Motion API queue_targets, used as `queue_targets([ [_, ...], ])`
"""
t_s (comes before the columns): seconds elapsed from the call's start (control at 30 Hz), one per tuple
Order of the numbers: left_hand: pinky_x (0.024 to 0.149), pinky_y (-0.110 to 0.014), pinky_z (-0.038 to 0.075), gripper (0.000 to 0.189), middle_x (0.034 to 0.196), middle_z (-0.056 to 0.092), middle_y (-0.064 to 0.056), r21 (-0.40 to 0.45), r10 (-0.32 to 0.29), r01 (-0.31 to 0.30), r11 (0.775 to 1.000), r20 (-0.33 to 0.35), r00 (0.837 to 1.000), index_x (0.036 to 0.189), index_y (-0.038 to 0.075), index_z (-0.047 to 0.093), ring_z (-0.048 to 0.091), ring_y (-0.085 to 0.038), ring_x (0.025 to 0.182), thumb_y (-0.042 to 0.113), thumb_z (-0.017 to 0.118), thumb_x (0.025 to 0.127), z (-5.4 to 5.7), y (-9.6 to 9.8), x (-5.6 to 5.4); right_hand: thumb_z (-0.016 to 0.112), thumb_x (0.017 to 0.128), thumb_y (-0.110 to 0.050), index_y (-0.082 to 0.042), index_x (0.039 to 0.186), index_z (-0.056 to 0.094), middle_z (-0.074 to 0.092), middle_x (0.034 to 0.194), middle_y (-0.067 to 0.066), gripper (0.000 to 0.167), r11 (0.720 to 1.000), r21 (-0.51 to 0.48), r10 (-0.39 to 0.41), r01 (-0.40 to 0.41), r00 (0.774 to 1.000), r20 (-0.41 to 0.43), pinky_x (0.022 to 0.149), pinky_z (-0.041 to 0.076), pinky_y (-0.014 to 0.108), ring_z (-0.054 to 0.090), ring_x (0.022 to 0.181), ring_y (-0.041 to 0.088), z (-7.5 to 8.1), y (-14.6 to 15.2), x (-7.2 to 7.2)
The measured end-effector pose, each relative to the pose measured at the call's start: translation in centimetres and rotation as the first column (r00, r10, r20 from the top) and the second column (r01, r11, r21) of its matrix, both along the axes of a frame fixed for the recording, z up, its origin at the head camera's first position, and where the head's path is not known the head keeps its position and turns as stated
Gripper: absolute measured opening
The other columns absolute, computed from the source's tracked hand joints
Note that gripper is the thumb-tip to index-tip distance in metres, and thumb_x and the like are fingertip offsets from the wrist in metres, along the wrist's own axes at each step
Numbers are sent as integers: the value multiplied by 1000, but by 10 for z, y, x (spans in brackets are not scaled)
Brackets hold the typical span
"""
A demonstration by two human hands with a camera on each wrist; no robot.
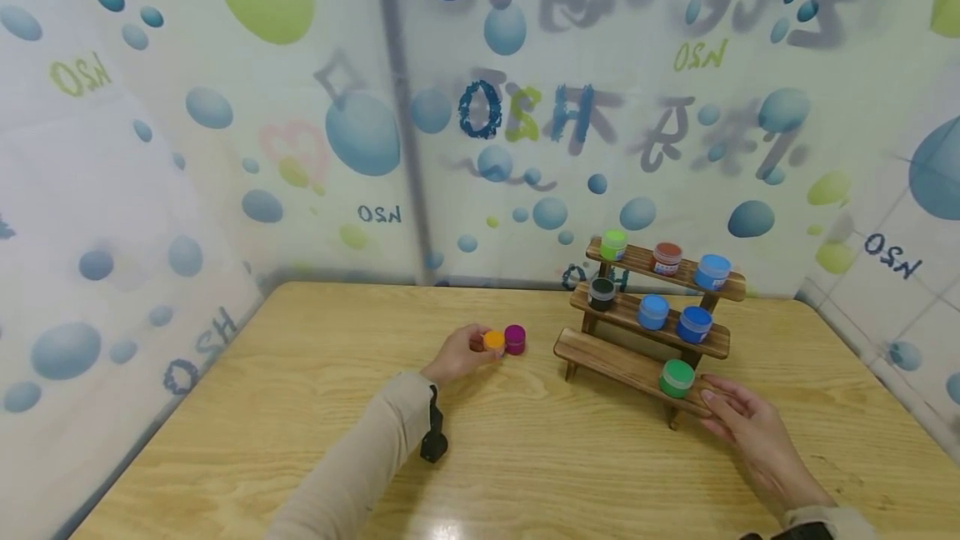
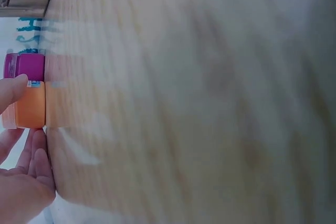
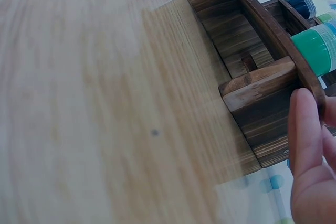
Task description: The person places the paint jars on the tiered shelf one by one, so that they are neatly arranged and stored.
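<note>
My left hand (image 1: 456,356) pinches a small orange jar (image 1: 493,342) between thumb and fingers. In the left wrist view the orange jar (image 2: 32,107) stands on the table, right beside a purple jar (image 2: 32,66). Over on the right, my right hand (image 1: 757,436) grips the right end of the lowest step of a three-step wooden rack (image 1: 611,361). The right wrist view shows fingers (image 3: 306,129) under that step's end, the thumb partly out of frame. A green jar (image 1: 677,379) sits on this step near the hand.
The middle step bears a black jar (image 1: 602,293), a light blue jar (image 1: 653,312) and a blue jar (image 1: 695,324). On top are a lime jar (image 1: 613,245), a brown jar (image 1: 667,258) and another blue jar (image 1: 712,272). Patterned curtains (image 1: 337,223) surround the wooden table (image 1: 315,373).
</note>
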State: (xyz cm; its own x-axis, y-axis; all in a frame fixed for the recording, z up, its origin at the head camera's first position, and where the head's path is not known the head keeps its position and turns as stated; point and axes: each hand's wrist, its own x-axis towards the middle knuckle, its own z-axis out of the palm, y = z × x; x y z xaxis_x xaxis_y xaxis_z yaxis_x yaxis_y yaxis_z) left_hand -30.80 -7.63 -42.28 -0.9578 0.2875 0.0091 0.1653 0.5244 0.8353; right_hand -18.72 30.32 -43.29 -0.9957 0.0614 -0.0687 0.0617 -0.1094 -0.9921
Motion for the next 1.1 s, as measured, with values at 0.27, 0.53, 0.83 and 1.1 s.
queue_targets([
  [0.27,71,-28,45,40,94,55,-8,-27,2,-2,1000,2,1000,114,0,52,50,-19,83,14,66,80,0,2,-2,63,81,-31,-31,99,54,58,90,-16,20,996,86,-16,13,999,40,70,49,21,56,82,0,4,0,1],
  [0.53,68,-27,45,34,90,55,-6,26,-36,37,999,-10,999,105,2,55,51,-18,80,21,67,79,1,-1,0,60,84,-32,-21,113,48,56,92,-18,33,986,167,-23,13,998,58,72,49,22,55,83,-1,5,0,0],
  [0.83,72,-29,45,29,95,57,-7,6,-22,22,1000,10,1000,103,1,58,52,-20,83,14,67,79,-2,-2,-5,62,82,-32,-30,101,52,58,90,-16,22,993,121,-19,14,999,43,71,49,22,57,82,0,5,0,1],
  [1.1,74,-29,45,31,96,57,-5,3,3,-3,1000,28,1000,105,4,58,52,-18,86,19,67,80,0,-4,-7,59,85,-27,-28,102,52,58,89,-16,19,992,127,-23,18,999,35,70,49,22,57,80,2,4,-1,2],
])
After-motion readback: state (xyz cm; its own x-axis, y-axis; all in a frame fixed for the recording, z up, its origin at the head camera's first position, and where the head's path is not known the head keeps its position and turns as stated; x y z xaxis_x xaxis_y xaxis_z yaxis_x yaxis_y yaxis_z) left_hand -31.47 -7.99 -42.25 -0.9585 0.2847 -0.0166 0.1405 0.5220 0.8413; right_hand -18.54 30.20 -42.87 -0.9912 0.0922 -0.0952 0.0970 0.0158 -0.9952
